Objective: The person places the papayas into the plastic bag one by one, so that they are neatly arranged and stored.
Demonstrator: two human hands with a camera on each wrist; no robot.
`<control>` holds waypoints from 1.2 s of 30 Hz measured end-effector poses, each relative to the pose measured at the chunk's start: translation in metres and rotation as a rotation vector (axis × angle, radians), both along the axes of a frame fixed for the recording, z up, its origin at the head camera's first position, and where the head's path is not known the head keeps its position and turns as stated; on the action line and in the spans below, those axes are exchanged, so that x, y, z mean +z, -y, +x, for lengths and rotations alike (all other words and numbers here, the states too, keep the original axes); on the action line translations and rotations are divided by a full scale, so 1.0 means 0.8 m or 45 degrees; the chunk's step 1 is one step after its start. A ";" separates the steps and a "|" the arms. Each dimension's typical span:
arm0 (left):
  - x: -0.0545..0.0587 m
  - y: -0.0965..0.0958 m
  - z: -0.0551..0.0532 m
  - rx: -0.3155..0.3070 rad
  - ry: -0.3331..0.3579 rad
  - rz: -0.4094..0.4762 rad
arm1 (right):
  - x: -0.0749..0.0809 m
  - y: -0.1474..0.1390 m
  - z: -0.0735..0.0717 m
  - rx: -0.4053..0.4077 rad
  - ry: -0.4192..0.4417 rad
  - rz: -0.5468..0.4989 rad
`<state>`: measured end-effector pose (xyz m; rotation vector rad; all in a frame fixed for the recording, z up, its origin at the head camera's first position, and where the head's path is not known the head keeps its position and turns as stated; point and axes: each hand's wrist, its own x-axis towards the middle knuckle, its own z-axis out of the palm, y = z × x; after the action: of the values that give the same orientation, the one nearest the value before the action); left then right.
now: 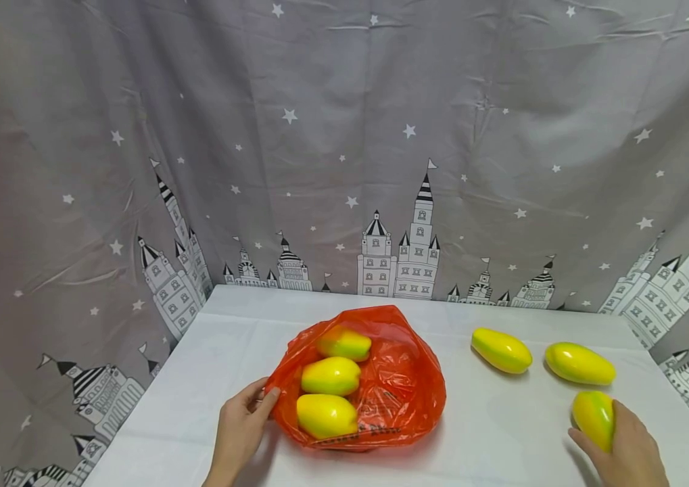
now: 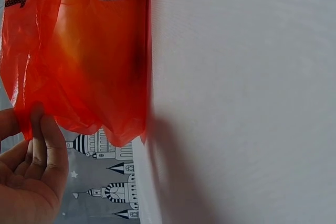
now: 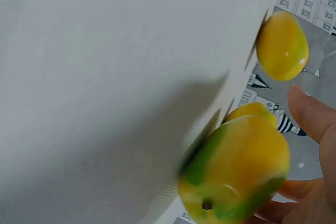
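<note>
A red plastic bag [image 1: 405,379] lies with its mouth wide toward me. Three yellow-green papayas [image 1: 327,416] sit along its left side inside. My left hand [image 1: 243,423] pinches the bag's left rim between thumb and fingers; in the left wrist view, thin red film runs between the fingertips [image 2: 39,116]. At the front right, my right hand [image 1: 630,446] is around another papaya [image 1: 594,416]. The right wrist view shows its thumb [image 3: 307,108] apart from that papaya [image 3: 236,166], with the other fingers at its far side.
Two more papayas lie on the white table behind the right hand: one on the left [image 1: 502,350], one on the right [image 1: 580,363]. A grey curtain [image 1: 307,169] printed with castles and stars hangs along the table's back and sides.
</note>
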<state>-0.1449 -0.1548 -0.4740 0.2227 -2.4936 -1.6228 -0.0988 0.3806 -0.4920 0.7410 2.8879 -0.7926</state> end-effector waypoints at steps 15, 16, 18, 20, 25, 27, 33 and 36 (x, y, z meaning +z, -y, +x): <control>-0.001 0.000 0.000 -0.005 -0.016 0.000 | -0.007 -0.008 0.000 0.060 0.049 -0.121; -0.001 0.000 0.000 -0.007 -0.017 0.001 | -0.007 -0.008 0.000 0.061 0.052 -0.120; -0.002 0.001 0.000 -0.008 -0.016 0.004 | -0.006 -0.007 0.001 0.063 0.059 -0.122; -0.002 0.001 -0.001 -0.007 -0.012 0.001 | -0.006 -0.007 0.001 0.063 0.068 -0.124; -0.002 0.000 -0.001 -0.002 -0.007 -0.002 | -0.009 -0.011 0.003 0.102 0.085 -0.133; -0.001 0.000 -0.001 -0.002 -0.010 -0.001 | -0.011 -0.013 0.004 0.114 0.087 -0.137; 0.000 -0.002 0.000 -0.001 -0.032 -0.003 | -0.014 -0.014 0.003 0.088 0.092 -0.144; 0.000 -0.003 -0.001 -0.005 -0.056 0.009 | -0.014 -0.015 0.004 0.087 0.099 -0.136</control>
<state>-0.1455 -0.1525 -0.4739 0.1815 -2.4581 -1.6200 -0.0958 0.3922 -0.5029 0.6437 2.7609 -0.8815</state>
